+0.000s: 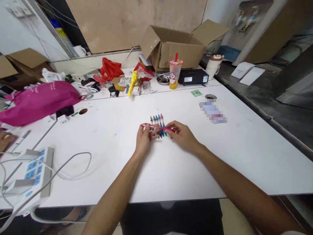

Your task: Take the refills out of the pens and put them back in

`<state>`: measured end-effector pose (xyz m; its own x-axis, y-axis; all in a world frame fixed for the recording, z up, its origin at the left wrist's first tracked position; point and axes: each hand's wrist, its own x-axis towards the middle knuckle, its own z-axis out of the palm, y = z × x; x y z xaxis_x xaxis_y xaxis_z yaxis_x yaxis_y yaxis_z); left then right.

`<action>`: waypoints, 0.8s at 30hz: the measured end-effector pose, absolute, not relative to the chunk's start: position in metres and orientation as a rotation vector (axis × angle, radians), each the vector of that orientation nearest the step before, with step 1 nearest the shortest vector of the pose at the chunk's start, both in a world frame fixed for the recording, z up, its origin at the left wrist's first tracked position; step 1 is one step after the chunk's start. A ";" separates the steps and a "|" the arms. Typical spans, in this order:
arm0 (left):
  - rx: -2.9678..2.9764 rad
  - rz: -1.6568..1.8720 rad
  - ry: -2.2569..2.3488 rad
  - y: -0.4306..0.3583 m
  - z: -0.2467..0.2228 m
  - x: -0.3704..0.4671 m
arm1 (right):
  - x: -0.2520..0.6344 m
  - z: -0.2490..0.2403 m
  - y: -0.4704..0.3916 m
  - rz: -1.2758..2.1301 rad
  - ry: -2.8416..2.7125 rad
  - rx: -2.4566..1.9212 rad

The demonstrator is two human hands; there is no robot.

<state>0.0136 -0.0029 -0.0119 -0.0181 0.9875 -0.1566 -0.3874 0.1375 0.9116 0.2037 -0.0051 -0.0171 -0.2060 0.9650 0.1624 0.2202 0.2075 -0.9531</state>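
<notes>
A clear pen with pink ends is held level between my two hands, above a row of pens lying on the white table. My left hand pinches its left end between thumb and fingers. At the pink right end, my right hand has its thumb and fingertips closed on the barrel. Beneath lie several pens side by side: black ones on the left, blue ones beside them, and a pink one at the right. My left fingers and the held pen partly cover this row.
A power strip with looping cables lies at the left, near another person's hand. Behind it is a magenta bag. At the back stand a drink cup, a black box and an open carton. A tape roll lies at right.
</notes>
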 end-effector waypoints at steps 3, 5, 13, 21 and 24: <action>0.794 1.253 0.989 -0.003 -0.012 0.014 | 0.202 -0.018 -0.007 1.157 -1.615 -1.203; 0.781 1.255 0.993 -0.004 -0.012 0.015 | 0.200 -0.019 -0.008 1.103 -1.631 -1.212; 0.723 1.321 1.038 -0.002 -0.011 0.013 | 0.198 -0.018 -0.009 1.120 -1.705 -1.201; 0.770 1.362 1.045 -0.003 -0.012 0.012 | 0.198 -0.020 -0.008 1.157 -1.662 -1.183; 0.792 1.372 1.054 -0.004 -0.012 0.013 | 0.198 -0.021 -0.008 1.145 -1.643 -1.153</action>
